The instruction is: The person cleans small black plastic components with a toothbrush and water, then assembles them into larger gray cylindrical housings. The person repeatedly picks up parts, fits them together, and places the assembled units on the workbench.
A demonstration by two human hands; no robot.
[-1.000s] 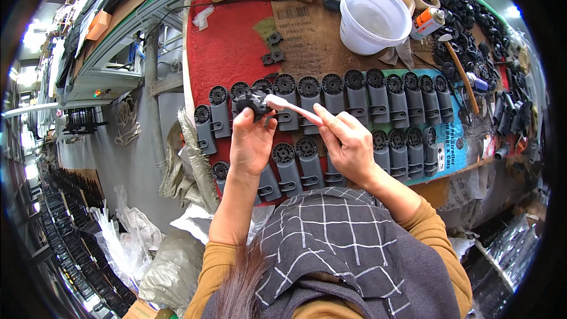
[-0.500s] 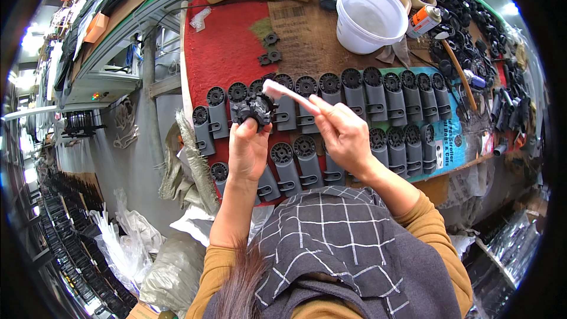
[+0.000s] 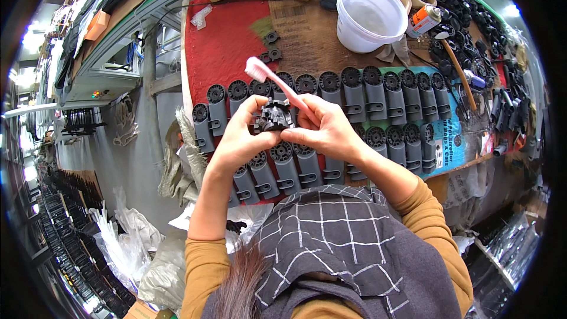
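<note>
Between my two hands is a small black plastic part point(image 3: 274, 116) with ridges and gaps. My left hand point(image 3: 241, 142) is closed on its left side, thumb at the lower edge. My right hand point(image 3: 331, 130) grips a pink toothbrush point(image 3: 283, 87) whose bristled head points up and left, away from the part. The right thumb and fingertips also touch the black part's right side. Beneath and beyond my hands, grey plastic tubes with round black ends point(image 3: 353, 91) stand in two rows; my hands and forearms hide some of the nearer row.
A white bucket point(image 3: 369, 20) stands at the far side, beside an orange and white spray can point(image 3: 423, 20). A wooden-handled tool point(image 3: 459, 74) lies near a heap of black parts point(image 3: 466, 15) at right. Several small black pieces point(image 3: 270, 53) lie on the red board point(image 3: 221, 41).
My right hand has come down and left to meet the black part, and the toothbrush head has swung up and left off it. My left hand has shifted slightly, its fingers now around the part.
</note>
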